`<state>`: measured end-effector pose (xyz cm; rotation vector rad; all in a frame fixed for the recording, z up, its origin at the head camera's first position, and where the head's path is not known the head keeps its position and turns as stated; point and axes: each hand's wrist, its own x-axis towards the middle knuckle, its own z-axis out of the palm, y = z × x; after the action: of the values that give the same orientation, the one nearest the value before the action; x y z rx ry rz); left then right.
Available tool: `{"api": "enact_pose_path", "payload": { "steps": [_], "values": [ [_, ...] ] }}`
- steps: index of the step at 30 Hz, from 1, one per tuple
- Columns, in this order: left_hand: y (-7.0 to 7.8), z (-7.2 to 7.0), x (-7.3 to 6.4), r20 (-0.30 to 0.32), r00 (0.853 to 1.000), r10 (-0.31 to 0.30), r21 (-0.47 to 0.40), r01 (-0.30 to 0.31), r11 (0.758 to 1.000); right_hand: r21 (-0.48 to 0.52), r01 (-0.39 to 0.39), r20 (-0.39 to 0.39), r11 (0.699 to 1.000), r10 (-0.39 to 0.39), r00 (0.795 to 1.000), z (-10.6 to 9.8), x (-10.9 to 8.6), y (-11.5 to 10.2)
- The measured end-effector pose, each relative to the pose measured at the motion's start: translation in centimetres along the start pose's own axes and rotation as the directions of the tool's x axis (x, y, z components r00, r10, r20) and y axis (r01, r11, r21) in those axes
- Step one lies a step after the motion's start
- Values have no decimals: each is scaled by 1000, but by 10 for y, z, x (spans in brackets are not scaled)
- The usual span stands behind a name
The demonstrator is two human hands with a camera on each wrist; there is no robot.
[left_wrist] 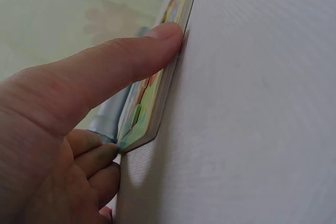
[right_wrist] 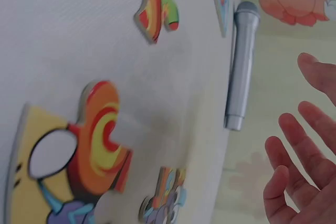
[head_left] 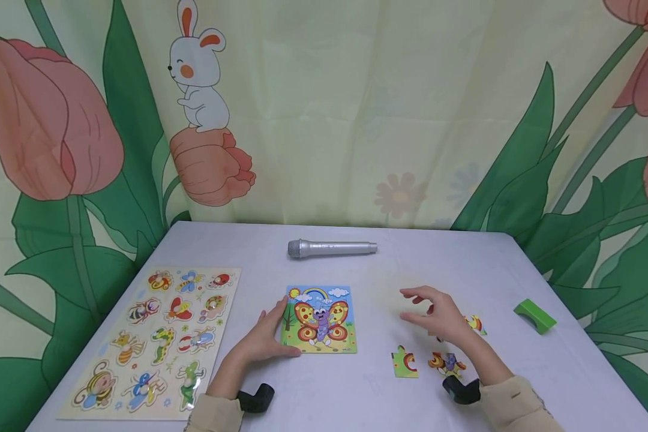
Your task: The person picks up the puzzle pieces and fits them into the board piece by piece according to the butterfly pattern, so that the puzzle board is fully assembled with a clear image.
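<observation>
Pick-up: The step in hand seems to be lifting a loose piece for the board (head_left: pixel 326 321); pinching by the edges should work best, perhaps on the green piece (head_left: pixel 405 366), which lies apart from its neighbours.
Fit: Turn the piece until its picture runs the same way as the board's, lower it level, then press it flat; a tilted one would likely catch on the rim.
Bracing: Light pressure from the left hand (head_left: pixel 263 339) should stop the board sliding, with the thumb kept off the picture.
Left hand: Grips the board's near left corner, fingers along the left edge, thumb on the near edge.
Right hand (head_left: pixel 444 315): Raised above the desk (head_left: pixel 351 393), holding nothing, thumb and fingers apart and loosely bent.
Board: Flat on the desk, touching the left hand, well apart from the right.
Pieces: The green piece and the body piece (head_left: pixel 448 363) lie nearer the person than the right hand; the far piece (head_left: pixel 476 325) lies just right of it, partly hidden.
</observation>
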<state>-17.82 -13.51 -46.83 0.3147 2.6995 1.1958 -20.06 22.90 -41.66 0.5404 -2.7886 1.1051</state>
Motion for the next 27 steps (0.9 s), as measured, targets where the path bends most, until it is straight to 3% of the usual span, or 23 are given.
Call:
{"api": "enact_pose_path", "payload": {
  "steps": [7,15,27],
  "values": [
    [1,0,-1,-6,1000,5,-3,-5,1000,-63,-20,24,998,22,999,-13,-12,21],
    [1,0,-1,-2,1000,3,-1,-3,1000,-110,-83,115,991,96,989,-28,-22,40],
    [-1,0,0,-5,1000,7,7,-7,1000,-166,-196,201,967,227,953,-32,-23,51]
  ]
}}
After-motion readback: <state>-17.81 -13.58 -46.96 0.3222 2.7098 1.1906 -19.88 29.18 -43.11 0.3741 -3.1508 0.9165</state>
